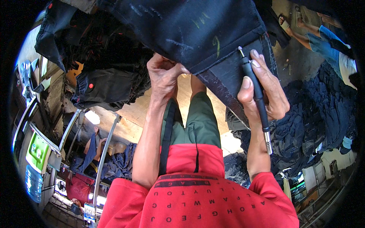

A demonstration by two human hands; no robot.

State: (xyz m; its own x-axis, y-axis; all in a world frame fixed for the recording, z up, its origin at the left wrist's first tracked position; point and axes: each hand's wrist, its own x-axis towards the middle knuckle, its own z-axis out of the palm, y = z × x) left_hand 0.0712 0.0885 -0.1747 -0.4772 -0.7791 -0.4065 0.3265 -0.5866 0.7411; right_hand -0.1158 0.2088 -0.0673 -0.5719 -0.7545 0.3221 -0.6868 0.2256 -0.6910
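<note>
The edge of the dark denim garment [197,30] is pinched tightly by the closed left hand [164,74]. A black pen-shaped rotary tool [255,91] is gripped by the right hand [264,91], fingers wrapped around it, and its tip is pressed against the denim.

My left hand [164,74] hides its own fingertips behind the dark denim [197,30], which runs off the top edge. My right hand [264,89] covers the middle of the black rotary tool [259,100]. The person [327,41] at upper right is cut off by the rim.
</note>
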